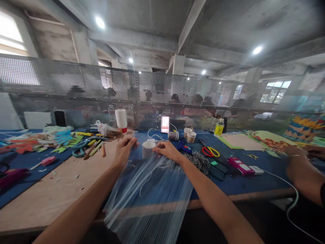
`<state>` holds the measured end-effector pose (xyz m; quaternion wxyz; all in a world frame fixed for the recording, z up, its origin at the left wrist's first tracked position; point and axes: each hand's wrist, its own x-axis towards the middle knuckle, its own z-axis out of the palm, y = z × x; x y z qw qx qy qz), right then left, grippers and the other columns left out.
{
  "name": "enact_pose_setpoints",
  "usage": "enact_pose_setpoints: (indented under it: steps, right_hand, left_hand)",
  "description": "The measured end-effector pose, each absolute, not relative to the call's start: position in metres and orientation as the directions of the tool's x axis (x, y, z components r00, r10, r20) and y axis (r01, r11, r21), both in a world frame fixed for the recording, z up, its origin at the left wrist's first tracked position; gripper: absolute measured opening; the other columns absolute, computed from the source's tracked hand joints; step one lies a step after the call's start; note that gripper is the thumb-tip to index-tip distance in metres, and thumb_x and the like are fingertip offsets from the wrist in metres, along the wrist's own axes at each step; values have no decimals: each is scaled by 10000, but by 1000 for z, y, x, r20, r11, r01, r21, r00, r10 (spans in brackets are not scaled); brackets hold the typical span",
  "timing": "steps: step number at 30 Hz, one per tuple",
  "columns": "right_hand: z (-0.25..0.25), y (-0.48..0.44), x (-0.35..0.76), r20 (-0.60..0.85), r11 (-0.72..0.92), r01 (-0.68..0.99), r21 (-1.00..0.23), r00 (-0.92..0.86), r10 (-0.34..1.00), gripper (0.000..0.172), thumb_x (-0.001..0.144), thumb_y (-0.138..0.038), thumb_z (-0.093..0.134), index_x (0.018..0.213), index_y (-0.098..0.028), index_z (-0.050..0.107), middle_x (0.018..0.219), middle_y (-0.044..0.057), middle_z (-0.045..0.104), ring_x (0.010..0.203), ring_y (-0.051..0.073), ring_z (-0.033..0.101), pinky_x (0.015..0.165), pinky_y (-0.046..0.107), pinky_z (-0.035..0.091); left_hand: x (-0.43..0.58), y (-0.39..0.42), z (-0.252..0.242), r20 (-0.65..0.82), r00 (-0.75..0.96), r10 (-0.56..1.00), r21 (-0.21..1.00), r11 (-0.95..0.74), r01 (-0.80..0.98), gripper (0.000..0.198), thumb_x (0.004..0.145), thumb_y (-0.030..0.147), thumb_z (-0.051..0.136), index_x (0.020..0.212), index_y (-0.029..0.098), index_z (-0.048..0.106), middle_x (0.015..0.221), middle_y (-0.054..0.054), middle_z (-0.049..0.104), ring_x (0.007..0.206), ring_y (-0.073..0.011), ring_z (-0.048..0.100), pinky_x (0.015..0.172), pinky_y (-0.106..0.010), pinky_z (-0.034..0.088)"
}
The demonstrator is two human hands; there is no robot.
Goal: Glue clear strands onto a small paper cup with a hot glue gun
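A see-through plastic sheet with fine pale stripes [152, 203] hangs from between my hands, over the table's front edge. My left hand [125, 147] is closed in a pinch at the sheet's upper left corner. My right hand [169, 151] pinches at its upper right, where the stripes gather. A white paper cup [148, 145] stands between the two hands, seen partly through the sheet. The right fingertips are close to the cup's rim; whether they touch it I cannot tell. A white cord [145, 184] shows through the sheet.
Blue-handled scissors [79, 151] and pens lie left on a brown board [63, 183]. At right are red-and-yellow scissors [210, 151], grey cord [200, 164], a magenta box [240, 166] and a yellow-labelled bottle [218, 127]. Stacked cups [121, 119] stand behind. Another person's arm [302, 169] reaches in at right.
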<state>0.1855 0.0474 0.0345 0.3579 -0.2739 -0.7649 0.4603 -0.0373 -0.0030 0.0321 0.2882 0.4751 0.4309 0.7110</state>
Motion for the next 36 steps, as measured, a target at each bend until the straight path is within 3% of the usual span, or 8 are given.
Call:
enact_pose_setpoints:
  steps: [3, 8, 18, 21, 24, 27, 32, 36]
  right_hand:
    - [35, 46, 186, 235, 333, 49, -942, -612, 755, 529, 718, -654, 834, 831, -179, 632, 639, -22, 655, 529, 124, 593, 543, 243, 491]
    - [38, 46, 190, 219, 342, 111, -933, -577, 787, 504, 717, -623, 853, 861, -189, 643, 535, -71, 563, 440, 83, 475, 418, 188, 364]
    - [36, 64, 203, 223, 405, 196, -893, -588, 778, 502, 780, -664, 770, 831, -167, 727, 501, -76, 496, 451, 82, 437, 436, 192, 319]
    - [35, 73, 210, 239, 451, 228, -863, -603, 761, 486, 803, -650, 748, 783, -165, 727, 553, -53, 553, 511, 99, 497, 494, 206, 393]
    - [33, 79, 213, 286, 524, 273, -807, -596, 750, 347, 818, -495, 789, 766, -158, 727, 689, -10, 676, 643, 126, 600, 662, 247, 491]
    - [30, 78, 206, 356, 548, 284, -787, -517, 779, 231, 797, -342, 829, 896, -157, 734, 878, 36, 752, 836, 165, 687, 840, 295, 526]
    - [26, 57, 181, 508, 615, 106, -781, -465, 725, 421, 917, -434, 729, 1247, -185, 649, 1156, 94, 748, 1096, 189, 706, 993, 322, 513]
    - [23, 42, 169, 519, 648, 167, -743, -468, 715, 317, 924, -428, 729, 1129, -187, 710, 948, 43, 762, 932, 190, 715, 897, 297, 513]
  left_hand:
    - [-41, 0, 31, 444, -433, 785, 875, -483, 22, 380, 711, 543, 816, 742, 185, 690, 656, -6, 648, 627, -150, 554, 657, -295, 452]
    - [-52, 10, 23, 430, -484, 762, 876, -482, 20, 389, 703, 553, 823, 749, 184, 707, 682, -11, 678, 625, -142, 550, 655, -284, 450]
    - [-56, 11, 21, 419, -463, 781, 893, -448, 53, 411, 666, 566, 830, 704, 178, 699, 660, -21, 678, 598, -147, 557, 629, -286, 444]
    - [-51, 8, 22, 359, -388, 848, 925, -380, 27, 436, 630, 569, 861, 725, 179, 692, 664, -24, 685, 610, -151, 577, 626, -280, 446]
    - [-47, 7, 20, 269, -304, 914, 960, -280, 7, 474, 587, 569, 892, 770, 173, 706, 690, -35, 710, 619, -151, 590, 622, -270, 444]
    - [-45, 7, 18, 243, -207, 948, 969, -245, 20, 433, 635, 543, 883, 796, 174, 723, 741, -43, 731, 634, -146, 590, 607, -255, 428]
    - [-37, -1, 21, 283, 35, 959, 959, -282, -34, 320, 731, 459, 866, 816, 190, 716, 762, -35, 724, 669, -142, 599, 655, -262, 453]
    - [-25, -12, 27, 271, 143, 952, 962, -272, -13, 340, 711, 450, 886, 787, 182, 692, 689, -8, 675, 640, -134, 578, 662, -268, 456]
